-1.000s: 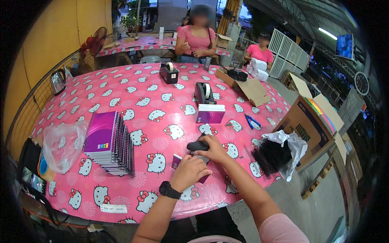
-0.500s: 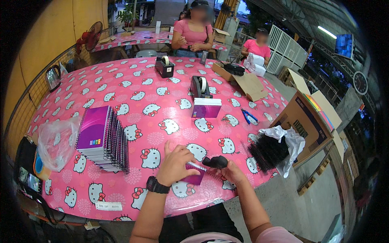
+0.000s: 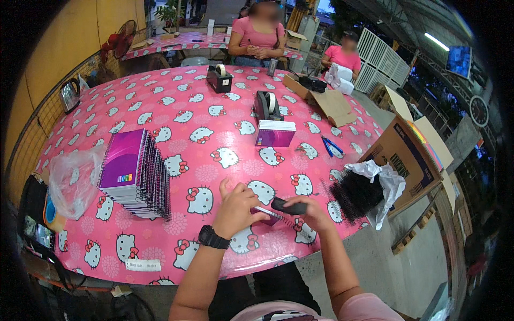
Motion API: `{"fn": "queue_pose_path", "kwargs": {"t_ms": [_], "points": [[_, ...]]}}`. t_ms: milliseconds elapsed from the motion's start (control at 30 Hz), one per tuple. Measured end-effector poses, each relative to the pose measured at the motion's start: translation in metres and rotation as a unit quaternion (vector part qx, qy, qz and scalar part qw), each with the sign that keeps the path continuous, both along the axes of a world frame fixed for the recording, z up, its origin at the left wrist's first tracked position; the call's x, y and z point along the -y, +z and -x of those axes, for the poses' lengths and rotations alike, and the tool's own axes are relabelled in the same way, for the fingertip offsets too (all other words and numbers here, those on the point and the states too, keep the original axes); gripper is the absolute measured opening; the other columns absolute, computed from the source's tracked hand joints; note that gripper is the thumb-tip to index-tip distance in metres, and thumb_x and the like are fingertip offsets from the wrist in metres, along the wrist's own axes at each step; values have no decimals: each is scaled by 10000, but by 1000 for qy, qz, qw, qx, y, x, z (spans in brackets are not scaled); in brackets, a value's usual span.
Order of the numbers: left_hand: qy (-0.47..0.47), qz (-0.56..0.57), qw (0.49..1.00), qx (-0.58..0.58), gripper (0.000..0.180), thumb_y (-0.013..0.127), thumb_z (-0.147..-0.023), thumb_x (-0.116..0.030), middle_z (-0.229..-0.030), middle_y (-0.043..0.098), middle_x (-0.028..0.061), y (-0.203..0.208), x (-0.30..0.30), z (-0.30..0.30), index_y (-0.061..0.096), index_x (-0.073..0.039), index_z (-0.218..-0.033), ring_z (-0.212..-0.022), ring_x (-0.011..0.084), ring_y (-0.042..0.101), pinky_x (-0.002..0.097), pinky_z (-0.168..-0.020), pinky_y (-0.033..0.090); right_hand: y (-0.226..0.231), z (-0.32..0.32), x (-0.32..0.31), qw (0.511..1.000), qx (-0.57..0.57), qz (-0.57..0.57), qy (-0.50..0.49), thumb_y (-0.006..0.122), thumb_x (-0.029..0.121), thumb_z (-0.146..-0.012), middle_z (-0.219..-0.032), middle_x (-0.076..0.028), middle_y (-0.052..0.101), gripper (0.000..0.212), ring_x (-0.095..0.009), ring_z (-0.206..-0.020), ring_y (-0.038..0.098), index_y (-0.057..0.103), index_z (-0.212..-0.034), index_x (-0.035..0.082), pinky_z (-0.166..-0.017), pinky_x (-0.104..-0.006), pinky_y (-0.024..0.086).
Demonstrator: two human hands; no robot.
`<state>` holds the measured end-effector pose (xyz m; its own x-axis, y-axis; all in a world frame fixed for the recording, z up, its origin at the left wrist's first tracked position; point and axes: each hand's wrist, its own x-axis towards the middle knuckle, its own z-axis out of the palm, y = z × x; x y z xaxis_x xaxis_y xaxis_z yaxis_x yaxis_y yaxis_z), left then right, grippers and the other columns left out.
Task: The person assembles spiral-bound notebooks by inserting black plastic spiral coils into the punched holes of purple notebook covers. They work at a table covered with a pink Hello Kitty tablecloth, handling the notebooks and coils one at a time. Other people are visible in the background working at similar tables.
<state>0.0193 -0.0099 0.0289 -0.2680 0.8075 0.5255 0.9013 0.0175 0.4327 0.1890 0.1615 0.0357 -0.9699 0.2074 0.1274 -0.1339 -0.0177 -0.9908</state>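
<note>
The left hand [image 3: 236, 206] has its thumb and fingers on a small purple notebook [image 3: 272, 218], near the front edge of the tabletop [image 3: 214, 174]. The right hand's grip is closed around a black tool [image 3: 289, 206]. The notebook lies just right of the left hand and left of the right hand; the left is nearer, touching it. A thin wire coil [image 3: 301, 228] runs along the notebook's edge and sticks out beyond it, its long axis slanting down to the right, below the tool. Whether the tool touches the coil, I cannot tell.
</note>
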Motion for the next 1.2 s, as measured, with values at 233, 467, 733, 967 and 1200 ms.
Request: {"fn": "queue_pose_path", "kwargs": {"t_ms": [233,467,733,967,1200], "points": [[-11,12,1000,4,306,764,-594,-380,-868,634,5,1,2,2,677,-122,-733,-897,187,528,572,-981,171,14,8,-8,988,101,-115,-29,640,493,-740,-1033,-100,605,575,-187,-972,552,608,-1026,-5,-864,-324,418],[-27,6,997,75,426,801,-565,-299,-739,586,-6,4,4,-2,657,-141,-933,-874,169,536,540,-1010,169,9,7,-7,992,87,-78,-44,622,330,-797,-1045,-74,593,400,-178,-1034,519,612,-1031,7,-925,-318,376],[81,-149,974,149,883,832,-546,-143,-1090,527,86,-1,-2,16,367,-69,-1292,-1004,250,538,398,-995,312,0,14,-18,992,67,-93,-49,605,330,-816,-1033,-49,595,413,-155,-979,526,587,-1078,12,-879,-295,396],[-130,-34,814,565,482,748,-692,-14,-996,568,57,-45,-10,33,456,-67,-1072,-905,132,553,281,-782,482,-3,20,-11,985,81,-127,-88,605,345,-820,-1009,-34,589,432,-136,-971,517,577,-1100,17,-871,-286,397],[-147,-49,819,553,339,725,-729,-31,-921,570,31,-48,-5,33,477,-72,-958,-853,110,540,266,-741,471,-1,30,1,980,93,-134,-111,608,284,-834,-987,-36,605,381,-141,-931,525,585,-1104,16,-835,-286,406]]}}
